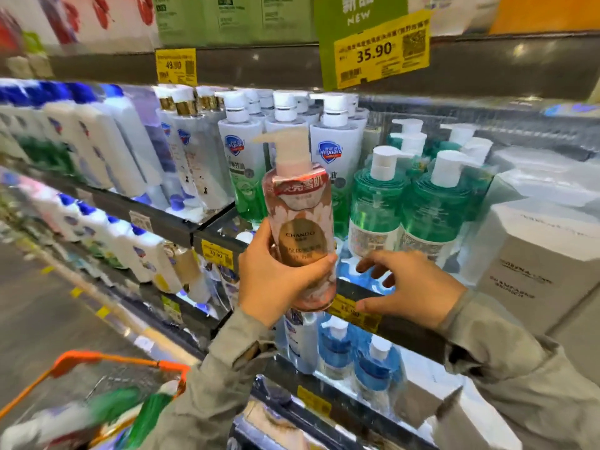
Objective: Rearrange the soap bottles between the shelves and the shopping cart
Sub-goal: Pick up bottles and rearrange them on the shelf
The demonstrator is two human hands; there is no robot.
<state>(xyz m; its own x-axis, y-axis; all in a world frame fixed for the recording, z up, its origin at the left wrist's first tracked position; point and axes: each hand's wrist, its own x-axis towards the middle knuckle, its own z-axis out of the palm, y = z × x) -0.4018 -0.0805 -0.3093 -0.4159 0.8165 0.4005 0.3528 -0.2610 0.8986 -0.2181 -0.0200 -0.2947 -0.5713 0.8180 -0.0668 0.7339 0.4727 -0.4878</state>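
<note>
My left hand (276,280) grips a pink pump bottle (300,206) by its lower half and holds it upright in front of the middle shelf. My right hand (409,287) hovers just right of the bottle with fingers spread and relaxed, holding nothing, above the shelf edge (406,329). Green pump bottles (376,203) and white-and-green bottles (242,164) stand on the shelf behind. The orange-rimmed shopping cart (107,362) sits at the lower left with a green-and-white bottle (143,414) lying in it, blurred.
White bottles with blue caps (94,151) fill the shelves to the left. White boxes (532,254) stand at the right. Blue bottles (373,368) sit on the lower shelf. Yellow price tags (381,53) hang from the shelf edges. The aisle floor (48,313) runs along the left.
</note>
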